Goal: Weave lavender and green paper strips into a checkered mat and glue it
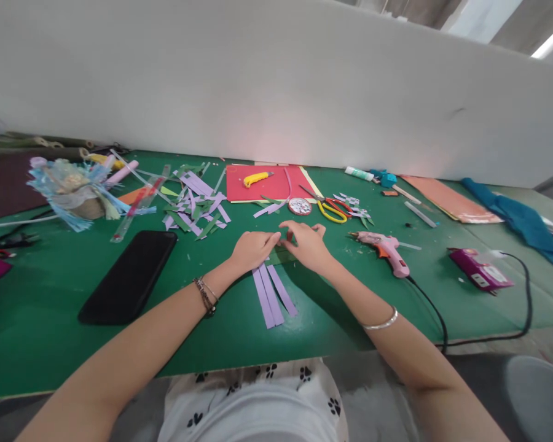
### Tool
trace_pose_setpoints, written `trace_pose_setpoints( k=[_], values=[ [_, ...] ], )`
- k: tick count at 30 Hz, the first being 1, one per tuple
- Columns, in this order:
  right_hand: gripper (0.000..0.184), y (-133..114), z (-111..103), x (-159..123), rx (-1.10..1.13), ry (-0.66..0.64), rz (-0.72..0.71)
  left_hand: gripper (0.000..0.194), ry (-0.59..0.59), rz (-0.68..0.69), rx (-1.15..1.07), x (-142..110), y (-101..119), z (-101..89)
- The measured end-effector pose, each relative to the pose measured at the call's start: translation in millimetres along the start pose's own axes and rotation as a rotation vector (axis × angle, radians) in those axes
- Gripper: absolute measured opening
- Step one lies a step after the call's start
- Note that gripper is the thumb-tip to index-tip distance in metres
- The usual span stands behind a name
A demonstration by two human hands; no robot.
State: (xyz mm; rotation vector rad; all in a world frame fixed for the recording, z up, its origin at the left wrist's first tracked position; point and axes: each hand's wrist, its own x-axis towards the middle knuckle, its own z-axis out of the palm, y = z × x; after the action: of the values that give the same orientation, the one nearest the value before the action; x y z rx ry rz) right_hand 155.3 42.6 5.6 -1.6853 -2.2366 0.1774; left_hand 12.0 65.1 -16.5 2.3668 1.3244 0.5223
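Observation:
My left hand is closed over the upper ends of several purple paper strips, which fan out toward me on the table. Close beside it, nearly touching at the fingertips, my right hand has its thumb and forefinger curled in a pinch. Whatever lies between those fingers is too small to make out. Beneath the two hands shows part of a green paper strip, lying across the tops of the purple ones.
A black phone lies left, a pink glue gun with its cord right. Beyond are purple and green paper scraps, yellow scissors, a yellow cutter on red paper, and a round container.

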Motion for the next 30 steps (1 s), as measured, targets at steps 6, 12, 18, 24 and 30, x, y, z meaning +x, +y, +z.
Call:
trace_pose_setpoints(
  k=[6, 12, 18, 24, 30],
  values=[
    [0.019, 21, -11, 3, -0.03, 0.069, 0.08, 0.039, -0.015, 0.029, -0.008, -1, 0, -1.5],
    [0.021, 37, -16, -8, -0.1, 0.031, 0.131, 0.041, -0.018, 0.058, 0.02, -1, -1, -2.4],
    [0.027, 38, -21, -19, -0.218, 0.156, -0.009, 0.037, -0.02, 0.124, 0.076, 0, -2, 1.6],
    [0.04, 22, -12, -24, -0.425, 0.072, -0.272, 0.029, -0.01, 0.248, 0.306, -1, -2, 3.8],
    [0.04, 28, -12, -25, -0.455, -0.055, -0.244, 0.032, 0.034, 0.252, 0.315, -1, -2, 3.1]
  ],
)
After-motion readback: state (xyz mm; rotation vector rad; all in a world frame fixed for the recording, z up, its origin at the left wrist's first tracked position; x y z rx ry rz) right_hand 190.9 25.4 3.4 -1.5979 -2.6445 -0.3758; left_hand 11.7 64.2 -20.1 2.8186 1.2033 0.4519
